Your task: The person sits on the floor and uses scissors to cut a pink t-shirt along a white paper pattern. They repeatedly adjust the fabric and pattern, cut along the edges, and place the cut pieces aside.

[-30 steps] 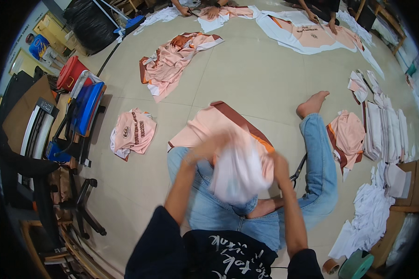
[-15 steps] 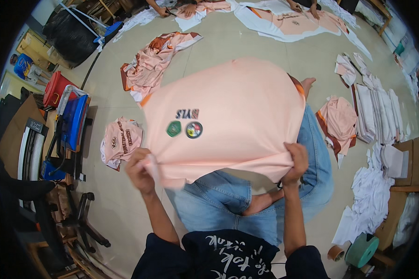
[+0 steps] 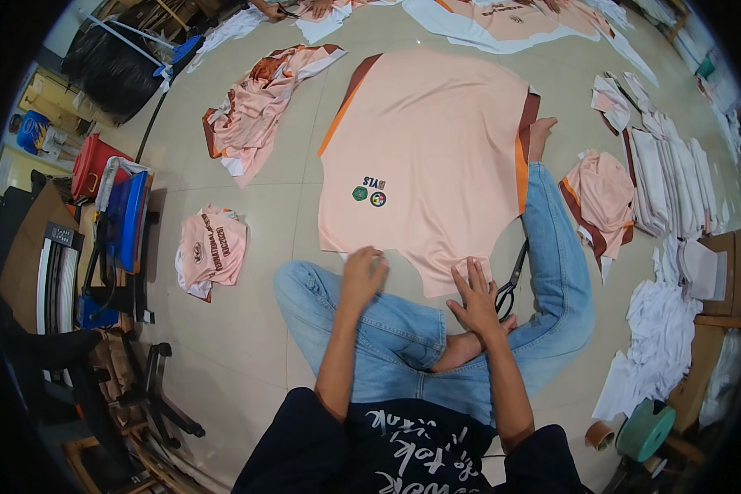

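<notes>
A peach shirt panel (image 3: 428,140) with orange and maroon side edges and small printed badges lies spread on the floor before my crossed legs. My left hand (image 3: 362,278) is at its near left edge, the fingers loosely bent and apart, with nothing seen in them. Flat on the panel's near right corner rests my right hand (image 3: 474,298), fingers spread. Black-handled scissors (image 3: 512,284) lie on the floor beside that hand, between the panel and my right leg.
Crumpled peach fabric pieces (image 3: 251,111) lie far left, with a folded bundle (image 3: 212,251) nearer. To the right are another peach bundle (image 3: 598,202), stacked white pieces (image 3: 671,185) and white scraps (image 3: 659,337). Other people's hands (image 3: 317,8) work on fabric at the far edge.
The peach panel has come down from my raised hands and now lies flatter on the floor, farther forward. Both hands have let go and moved closer together; the scissors have come into sight.
</notes>
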The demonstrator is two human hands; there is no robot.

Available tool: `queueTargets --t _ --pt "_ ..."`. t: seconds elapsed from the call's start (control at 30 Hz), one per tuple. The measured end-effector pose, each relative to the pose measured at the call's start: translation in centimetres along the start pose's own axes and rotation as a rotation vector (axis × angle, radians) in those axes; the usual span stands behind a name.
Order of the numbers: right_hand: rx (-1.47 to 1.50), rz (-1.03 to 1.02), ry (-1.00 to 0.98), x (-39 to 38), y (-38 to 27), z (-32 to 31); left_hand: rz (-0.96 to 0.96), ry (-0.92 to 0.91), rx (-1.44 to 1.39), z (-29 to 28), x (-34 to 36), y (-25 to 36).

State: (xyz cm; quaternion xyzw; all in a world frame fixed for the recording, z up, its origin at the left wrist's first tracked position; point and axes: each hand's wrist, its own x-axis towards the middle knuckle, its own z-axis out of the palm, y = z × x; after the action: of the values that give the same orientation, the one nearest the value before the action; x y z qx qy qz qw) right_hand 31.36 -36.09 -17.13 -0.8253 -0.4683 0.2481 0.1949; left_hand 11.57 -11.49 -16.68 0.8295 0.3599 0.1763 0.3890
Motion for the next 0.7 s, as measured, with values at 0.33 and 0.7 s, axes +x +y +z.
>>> queueTargets --t 0.33,0.7 --pt "0.038 0.031 0.006 0.1 -0.2 -0.2 -0.011 0.017 0.109 1.7 0.2 2.2" --pt "0.027 0.013 0.059 -0.1 0.0 0.3 0.029 0.004 0.15 1.9 0.1 2.8"
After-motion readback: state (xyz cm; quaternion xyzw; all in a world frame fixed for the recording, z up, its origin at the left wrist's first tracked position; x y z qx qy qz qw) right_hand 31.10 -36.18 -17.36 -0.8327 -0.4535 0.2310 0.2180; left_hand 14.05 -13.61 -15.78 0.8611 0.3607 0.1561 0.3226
